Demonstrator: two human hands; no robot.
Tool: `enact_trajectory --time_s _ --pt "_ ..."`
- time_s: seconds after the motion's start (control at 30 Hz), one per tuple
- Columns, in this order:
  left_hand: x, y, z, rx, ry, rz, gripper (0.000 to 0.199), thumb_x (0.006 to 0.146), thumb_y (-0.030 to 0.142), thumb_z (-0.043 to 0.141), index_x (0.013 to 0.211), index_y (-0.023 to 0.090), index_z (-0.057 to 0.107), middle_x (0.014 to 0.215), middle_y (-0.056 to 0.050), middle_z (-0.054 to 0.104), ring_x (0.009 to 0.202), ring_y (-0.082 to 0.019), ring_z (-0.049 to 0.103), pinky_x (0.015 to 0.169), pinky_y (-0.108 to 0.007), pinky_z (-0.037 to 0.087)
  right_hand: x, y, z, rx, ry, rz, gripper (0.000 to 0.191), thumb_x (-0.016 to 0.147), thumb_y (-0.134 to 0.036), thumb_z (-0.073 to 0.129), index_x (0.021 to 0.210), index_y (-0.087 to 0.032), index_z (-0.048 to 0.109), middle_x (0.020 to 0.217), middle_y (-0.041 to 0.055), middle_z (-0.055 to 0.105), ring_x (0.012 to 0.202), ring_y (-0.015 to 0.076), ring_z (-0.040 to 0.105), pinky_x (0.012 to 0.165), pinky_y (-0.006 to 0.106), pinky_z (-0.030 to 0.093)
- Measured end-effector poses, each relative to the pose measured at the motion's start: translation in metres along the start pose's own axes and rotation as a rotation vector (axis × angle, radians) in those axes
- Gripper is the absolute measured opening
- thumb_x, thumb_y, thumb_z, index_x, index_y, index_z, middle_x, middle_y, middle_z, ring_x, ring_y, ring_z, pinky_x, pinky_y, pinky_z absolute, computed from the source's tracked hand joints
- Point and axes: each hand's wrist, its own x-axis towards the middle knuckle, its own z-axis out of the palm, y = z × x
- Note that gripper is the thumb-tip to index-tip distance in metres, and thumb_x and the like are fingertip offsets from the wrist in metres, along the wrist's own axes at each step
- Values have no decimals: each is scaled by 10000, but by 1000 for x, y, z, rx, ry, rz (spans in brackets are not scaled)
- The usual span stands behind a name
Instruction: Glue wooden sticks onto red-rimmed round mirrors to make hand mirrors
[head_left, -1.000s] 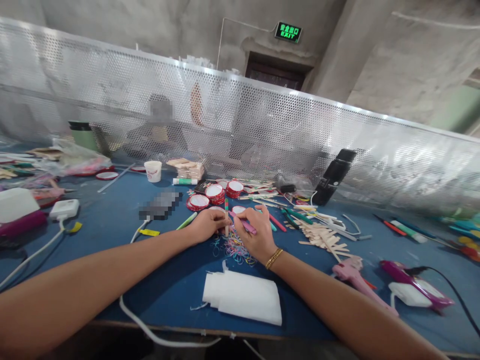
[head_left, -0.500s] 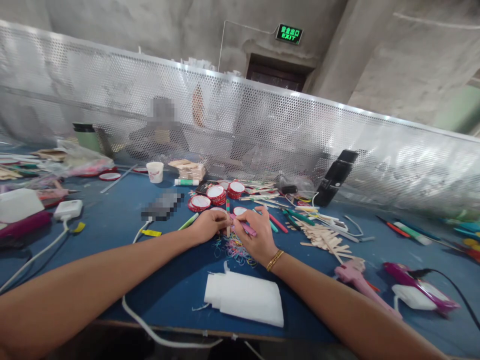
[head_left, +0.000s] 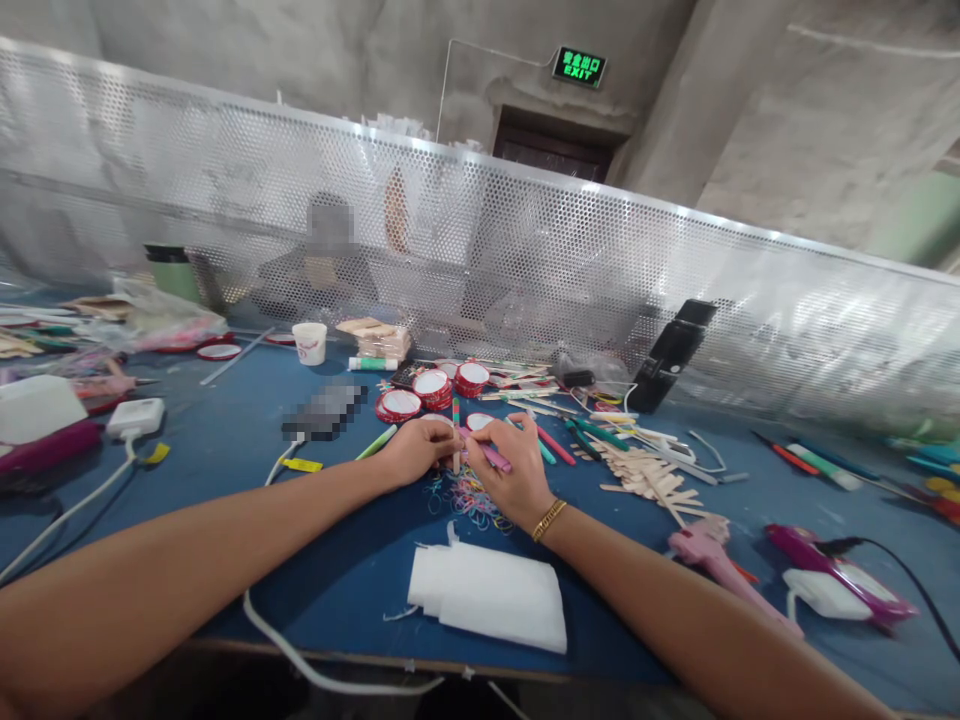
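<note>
Near the middle of the table, my left hand [head_left: 414,453] pinches a wooden craft stick [head_left: 455,411] held upright. Its top end carries bands of red and green colour. Closed around a pink-purple marker [head_left: 496,459], my right hand [head_left: 516,474] meets the left one, and the marker's tip is at the stick, partly hidden by fingers. Just below both hands lies a pile of thin coloured rubber bands [head_left: 474,502]. A folded white cloth [head_left: 487,597] rests closer to the table's front edge.
Behind the hands are round red-rimmed tins [head_left: 431,385]. Loose craft sticks [head_left: 652,470], a pink glue gun [head_left: 709,555] and a purple device [head_left: 840,580] lie at right. A phone [head_left: 328,412] with a white cable is at left. A perforated metal screen [head_left: 525,230] borders the back.
Both hands keep nearly the same position, with the marker still against the stick. The marker has tilted very slightly.
</note>
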Motion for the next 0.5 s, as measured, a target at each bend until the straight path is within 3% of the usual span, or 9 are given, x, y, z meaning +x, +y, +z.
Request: enact_trajectory --time_s 0.27,0.5 --pt "-2 9 -1 -3 -5 -33 409 780 514 604 601 147 612 581 -6 580 549 -117 495 545 -244 378 1 1 2 -18 47 43 124 911 -223 541 789 -215 561 724 -27 629 694 133 580 999 407 289" --pt "0 3 1 -46 9 -25 346 773 460 614 617 151 617 570 3 571 532 -116 484 529 -242 367 -1 0 1 -8 2 14 118 923 -254 533 816 -218 567 707 -26 620 693 139 575 977 398 307"
